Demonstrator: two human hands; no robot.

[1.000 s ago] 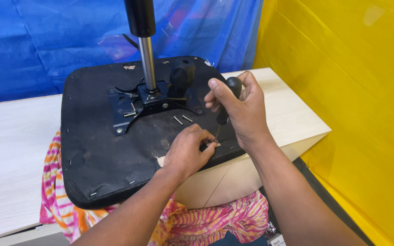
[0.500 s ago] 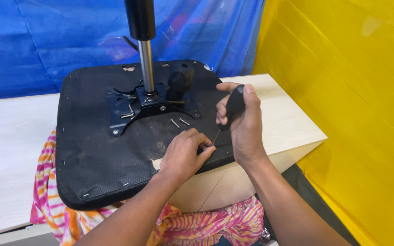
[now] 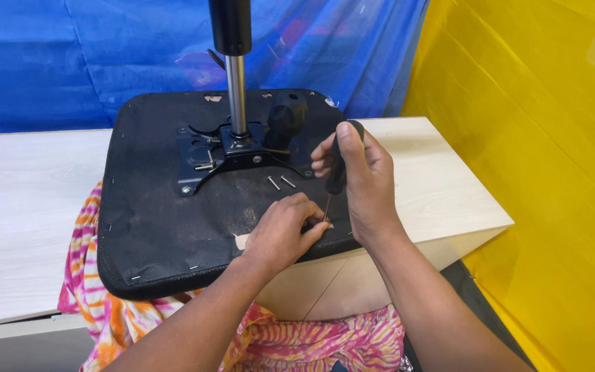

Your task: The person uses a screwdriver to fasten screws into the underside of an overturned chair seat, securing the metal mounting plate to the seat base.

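Table (image 3: 29, 207), pale wood, carrying an upturned black seat (image 3: 153, 234) that overhangs its front edge; a metal post (image 3: 236, 89) rises from the seat's bracket (image 3: 204, 155). Right hand (image 3: 359, 182) clenched around a screwdriver (image 3: 335, 169), held near upright, tip down at the seat's front right corner. Left hand (image 3: 280, 231) pinches beside the tip. Two loose screws (image 3: 280, 182) lie near the bracket.

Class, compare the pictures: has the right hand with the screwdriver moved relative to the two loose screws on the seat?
Yes. The right hand has tilted the black-handled screwdriver upright, still just right of the two loose screws.
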